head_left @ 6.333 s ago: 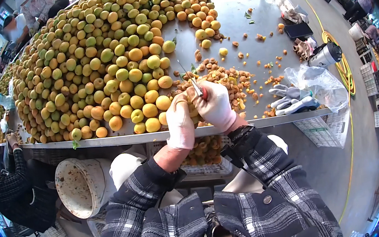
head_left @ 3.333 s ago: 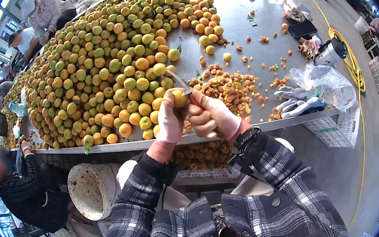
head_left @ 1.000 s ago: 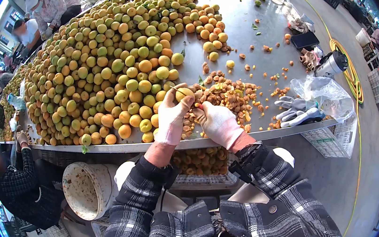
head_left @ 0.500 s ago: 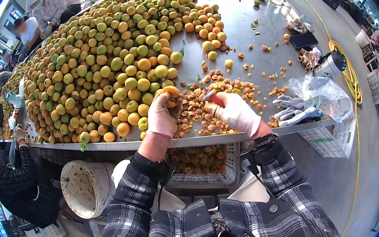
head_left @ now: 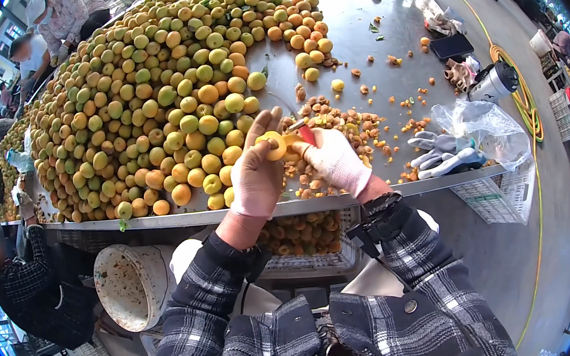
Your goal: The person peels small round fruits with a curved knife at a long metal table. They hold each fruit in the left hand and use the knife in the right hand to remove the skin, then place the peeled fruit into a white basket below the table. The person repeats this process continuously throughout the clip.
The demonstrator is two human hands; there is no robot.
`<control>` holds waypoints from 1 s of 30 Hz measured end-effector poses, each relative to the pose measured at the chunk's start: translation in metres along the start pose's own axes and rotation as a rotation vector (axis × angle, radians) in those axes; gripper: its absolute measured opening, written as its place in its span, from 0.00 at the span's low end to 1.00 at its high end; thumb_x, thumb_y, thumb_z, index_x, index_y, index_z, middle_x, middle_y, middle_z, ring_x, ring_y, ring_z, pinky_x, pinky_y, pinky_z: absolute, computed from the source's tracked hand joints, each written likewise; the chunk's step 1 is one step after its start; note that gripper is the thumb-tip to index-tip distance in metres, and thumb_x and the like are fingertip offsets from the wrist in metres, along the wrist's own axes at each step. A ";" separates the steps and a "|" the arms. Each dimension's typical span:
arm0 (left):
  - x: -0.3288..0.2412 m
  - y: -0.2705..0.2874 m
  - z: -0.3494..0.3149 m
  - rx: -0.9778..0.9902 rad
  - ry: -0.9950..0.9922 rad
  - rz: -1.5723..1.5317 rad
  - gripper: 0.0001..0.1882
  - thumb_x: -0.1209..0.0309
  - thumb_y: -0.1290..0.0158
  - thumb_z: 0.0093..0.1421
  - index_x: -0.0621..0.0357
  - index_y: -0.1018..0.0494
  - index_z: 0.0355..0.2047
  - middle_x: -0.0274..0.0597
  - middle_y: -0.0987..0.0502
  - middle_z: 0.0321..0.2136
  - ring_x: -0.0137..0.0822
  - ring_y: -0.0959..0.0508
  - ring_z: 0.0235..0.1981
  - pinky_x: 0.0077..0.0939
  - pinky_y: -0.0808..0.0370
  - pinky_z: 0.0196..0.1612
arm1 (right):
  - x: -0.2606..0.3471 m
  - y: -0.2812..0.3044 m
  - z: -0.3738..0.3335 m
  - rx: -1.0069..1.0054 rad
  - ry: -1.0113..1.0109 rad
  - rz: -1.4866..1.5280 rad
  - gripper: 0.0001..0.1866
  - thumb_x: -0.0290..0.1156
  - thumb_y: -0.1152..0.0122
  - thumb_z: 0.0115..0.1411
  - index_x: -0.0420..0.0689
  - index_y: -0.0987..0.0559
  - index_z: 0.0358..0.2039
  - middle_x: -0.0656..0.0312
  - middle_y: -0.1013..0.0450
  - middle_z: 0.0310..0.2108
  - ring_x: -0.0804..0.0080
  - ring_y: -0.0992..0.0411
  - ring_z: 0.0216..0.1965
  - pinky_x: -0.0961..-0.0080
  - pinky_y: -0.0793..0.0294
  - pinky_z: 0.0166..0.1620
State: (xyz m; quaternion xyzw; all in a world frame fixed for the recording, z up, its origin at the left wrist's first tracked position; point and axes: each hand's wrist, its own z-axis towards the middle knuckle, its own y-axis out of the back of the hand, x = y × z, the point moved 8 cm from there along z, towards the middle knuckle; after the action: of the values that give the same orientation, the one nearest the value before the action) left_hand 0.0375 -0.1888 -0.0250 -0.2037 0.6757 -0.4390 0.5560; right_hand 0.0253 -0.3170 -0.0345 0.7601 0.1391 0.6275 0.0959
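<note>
My left hand (head_left: 257,174), in a pale glove with stained fingers, holds a cut apricot (head_left: 272,147) with its orange flesh showing. Close against it, my right hand (head_left: 336,159) is closed round the red handle of a small knife (head_left: 306,133). A thin blade seems to point up and away from that handle, partly blurred. The right fingers meet the apricot's right side. A large heap of whole apricots (head_left: 143,124) lies left of my hands on the metal table (head_left: 346,35). Brown apricot stones (head_left: 357,130) and scraps are strewn just beyond my right hand.
Under the table edge stands a white crate (head_left: 320,262) of apricot halves. To its left is a stained white bucket (head_left: 127,286). Grey gloves (head_left: 442,155), a plastic bag (head_left: 486,132), a tumbler (head_left: 494,85) and a phone (head_left: 451,46) lie at right. A co-worker (head_left: 41,279) sits at left.
My hands have come together; the right one moved left with the knife to the apricot. My left hand has turned, so the cut fruit faces right. The view has shifted slightly.
</note>
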 end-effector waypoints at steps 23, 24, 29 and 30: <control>0.065 0.039 -0.015 -0.293 0.284 0.557 0.33 0.36 0.59 0.63 0.57 0.28 0.40 0.33 0.23 0.28 0.28 0.23 0.25 0.22 0.25 0.26 | 0.032 0.022 -0.009 -0.411 0.322 0.806 0.23 0.46 0.43 0.65 0.48 0.35 0.18 0.75 0.45 0.14 0.87 0.49 0.14 0.82 0.52 0.17; 0.066 0.038 -0.015 -0.292 0.311 0.569 0.33 0.37 0.59 0.64 0.57 0.28 0.40 0.34 0.23 0.28 0.27 0.23 0.25 0.22 0.25 0.26 | 0.030 0.023 -0.009 -0.413 0.342 0.793 0.22 0.45 0.42 0.66 0.47 0.34 0.19 0.75 0.45 0.14 0.87 0.49 0.14 0.82 0.52 0.18; 0.069 0.026 -0.017 -0.404 0.351 0.632 0.35 0.38 0.64 0.66 0.60 0.28 0.29 0.39 0.29 0.18 0.30 0.25 0.21 0.24 0.28 0.19 | 0.023 0.022 -0.010 -0.478 0.381 0.721 0.20 0.45 0.44 0.66 0.47 0.33 0.22 0.75 0.44 0.14 0.87 0.49 0.14 0.83 0.51 0.17; 0.069 0.022 -0.017 -0.420 0.365 0.639 0.35 0.38 0.65 0.66 0.60 0.29 0.27 0.39 0.30 0.17 0.30 0.26 0.20 0.25 0.29 0.18 | 0.020 0.023 -0.010 -0.485 0.390 0.704 0.20 0.45 0.44 0.67 0.48 0.33 0.22 0.75 0.44 0.14 0.87 0.49 0.14 0.83 0.51 0.17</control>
State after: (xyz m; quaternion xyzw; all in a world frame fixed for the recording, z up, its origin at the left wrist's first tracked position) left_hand 0.0058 -0.2232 -0.0829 -0.0117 0.8670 -0.1262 0.4820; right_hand 0.0211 -0.3317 -0.0064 0.5844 -0.2625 0.7674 0.0243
